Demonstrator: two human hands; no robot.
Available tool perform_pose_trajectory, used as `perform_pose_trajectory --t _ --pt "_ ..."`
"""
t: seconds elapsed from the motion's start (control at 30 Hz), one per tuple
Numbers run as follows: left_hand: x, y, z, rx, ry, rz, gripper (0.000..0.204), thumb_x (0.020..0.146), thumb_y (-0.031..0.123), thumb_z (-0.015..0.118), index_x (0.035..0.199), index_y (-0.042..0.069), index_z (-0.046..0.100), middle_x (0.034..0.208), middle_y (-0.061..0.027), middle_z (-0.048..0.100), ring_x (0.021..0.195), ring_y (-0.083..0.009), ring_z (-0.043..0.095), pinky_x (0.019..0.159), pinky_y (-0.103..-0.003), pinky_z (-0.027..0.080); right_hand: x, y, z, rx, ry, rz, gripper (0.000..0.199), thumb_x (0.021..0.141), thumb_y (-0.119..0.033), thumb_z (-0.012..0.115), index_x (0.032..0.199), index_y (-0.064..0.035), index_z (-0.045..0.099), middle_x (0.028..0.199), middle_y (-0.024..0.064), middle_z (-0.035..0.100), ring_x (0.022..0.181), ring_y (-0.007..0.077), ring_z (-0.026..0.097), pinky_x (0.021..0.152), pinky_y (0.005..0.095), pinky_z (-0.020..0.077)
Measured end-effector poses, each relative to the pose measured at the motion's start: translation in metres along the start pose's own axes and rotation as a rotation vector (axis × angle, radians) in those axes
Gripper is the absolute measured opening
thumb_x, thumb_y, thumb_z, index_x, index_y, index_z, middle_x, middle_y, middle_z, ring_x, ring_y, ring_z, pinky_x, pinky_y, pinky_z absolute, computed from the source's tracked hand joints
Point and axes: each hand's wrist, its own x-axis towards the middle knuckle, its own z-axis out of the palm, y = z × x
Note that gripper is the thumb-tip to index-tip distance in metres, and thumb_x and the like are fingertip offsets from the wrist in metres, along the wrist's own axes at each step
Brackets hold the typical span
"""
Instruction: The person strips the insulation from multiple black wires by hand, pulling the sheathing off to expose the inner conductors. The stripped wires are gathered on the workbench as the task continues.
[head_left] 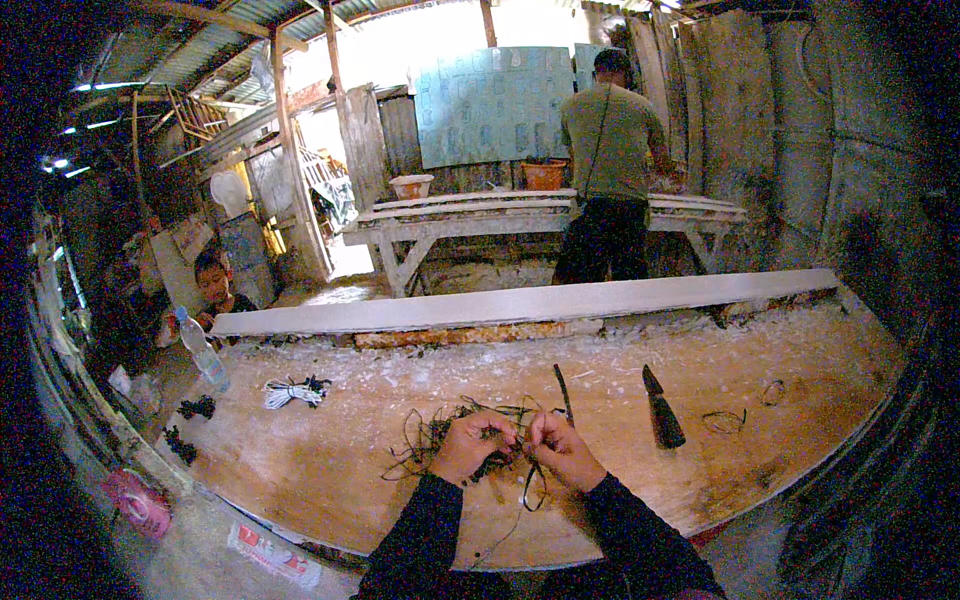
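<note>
At the near middle of the wooden table [620, 490], my left hand [472, 447] pinches thin dark cord with its fingers bent inward. My right hand [565, 452] is just beside it, thumb and forefinger closed on a strand of the same cord. From between the hands a dark loop of cord [537, 490] hangs toward the near edge. A tangled heap of dark cord [422, 440] lies under and left of my left hand. Beyond my right hand rests a narrow dark strip [563, 390]. Farther right is a dark, pointed, blade-like tool [664, 412].
Loose cord loops [724, 420] lie at right. A white cord bundle [292, 392], small black bundles [180, 446] and a clear bottle [203, 352] are at left. A long white board [520, 302] borders the far side. One person [612, 140] stands beyond; another [215, 280] is at far left.
</note>
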Motion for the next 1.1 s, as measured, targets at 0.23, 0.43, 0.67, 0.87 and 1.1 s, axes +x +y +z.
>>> perform_pose_trajectory --t 0.23,0.43,0.67,0.87,1.1 --pt "-0.001 0.001 -0.002 -0.012 0.005 -0.035 0.012 0.071 -0.004 0.056 0.083 0.001 0.057 0.079 -0.0056 0.058 0.071 -0.0128 0.055 0.062 -0.023 0.047 -0.001 -0.002 -0.002 0.125 0.002 0.049 0.017 0.077 -0.002 0.051 0.077 -0.0106 0.036 0.075 -0.0027 0.037 0.072 0.0067 0.04 0.066 0.0188 0.0347" --pt "-0.002 0.005 -0.001 -0.234 0.04 -0.139 0.016 0.073 0.003 0.059 0.089 -0.001 0.056 0.08 -0.0056 0.058 0.069 -0.0122 0.055 0.061 -0.023 0.047 0.003 -0.002 0.0 0.098 0.014 0.076 0.012 0.081 -0.008 0.051 0.083 -0.0099 0.039 0.077 -0.0033 0.04 0.075 0.0062 0.042 0.07 0.0187 0.0356" --pt "-0.003 0.007 0.002 -0.26 0.035 -0.139 0.014 0.075 0.007 0.059 0.087 0.0 0.056 0.08 -0.005 0.058 0.069 -0.012 0.055 0.062 -0.024 0.047 0.003 -0.009 0.005 0.106 0.085 0.136 0.016 0.079 -0.01 0.054 0.091 -0.0091 0.043 0.078 -0.0032 0.045 0.072 0.0069 0.047 0.064 0.0197 0.0381" --pt "-0.004 0.008 0.003 -0.24 0.033 -0.145 0.013 0.075 0.01 0.059 0.085 0.002 0.057 0.078 -0.0036 0.058 0.07 -0.0112 0.055 0.063 -0.024 0.047 0.003 -0.006 0.005 0.095 0.075 0.177 0.018 0.078 -0.013 0.058 0.091 -0.0084 0.048 0.081 -0.0023 0.052 0.077 0.0075 0.05 0.066 0.0211 0.0399" --pt "-0.003 0.018 0.006 -0.147 0.066 -0.152 0.012 0.076 0.011 0.059 0.083 0.002 0.057 0.078 -0.0041 0.059 0.072 -0.0103 0.054 0.067 -0.022 0.043 0.005 -0.003 0.002 -0.054 0.189 0.112 0.013 0.08 -0.016 0.056 0.087 -0.0058 0.052 0.081 -0.0016 0.053 0.078 0.0079 0.05 0.071 0.0216 0.0399"
